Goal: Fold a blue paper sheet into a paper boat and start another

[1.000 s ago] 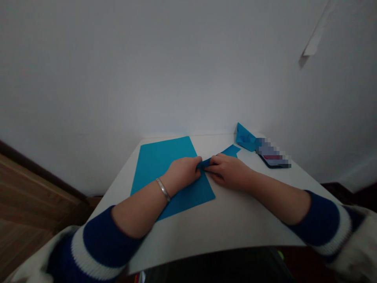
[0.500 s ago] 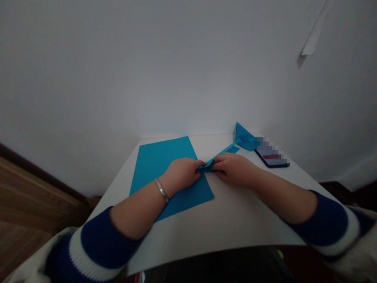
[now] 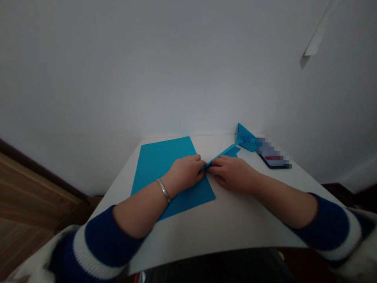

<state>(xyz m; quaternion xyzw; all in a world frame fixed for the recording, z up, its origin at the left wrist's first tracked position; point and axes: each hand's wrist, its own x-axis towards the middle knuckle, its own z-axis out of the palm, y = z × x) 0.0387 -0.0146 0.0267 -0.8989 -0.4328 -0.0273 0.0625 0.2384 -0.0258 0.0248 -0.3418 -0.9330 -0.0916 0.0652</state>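
A narrow folded piece of blue paper (image 3: 225, 152) runs slantwise from between my hands toward the back right. My left hand (image 3: 190, 171) pinches its near left end, fingers closed, above the edge of a flat blue sheet (image 3: 160, 155). On the strip's right side my right hand (image 3: 232, 173) grips the paper, fingers bent against the fold. My fingertips almost meet, and they hide the near end of the strip. The flat sheet lies under my left wrist and forearm.
A folded blue paper shape (image 3: 246, 137) stands at the back right, beside a phone (image 3: 273, 159) with a blurred screen. All of this is on a white table (image 3: 235, 220) against a grey-white wall (image 3: 188, 70). Wooden furniture (image 3: 32, 196) is at the left.
My right hand has slid slightly left and nearer to me along the fold. The folded paper between my hands looks flatter. The whole view has shifted slightly.
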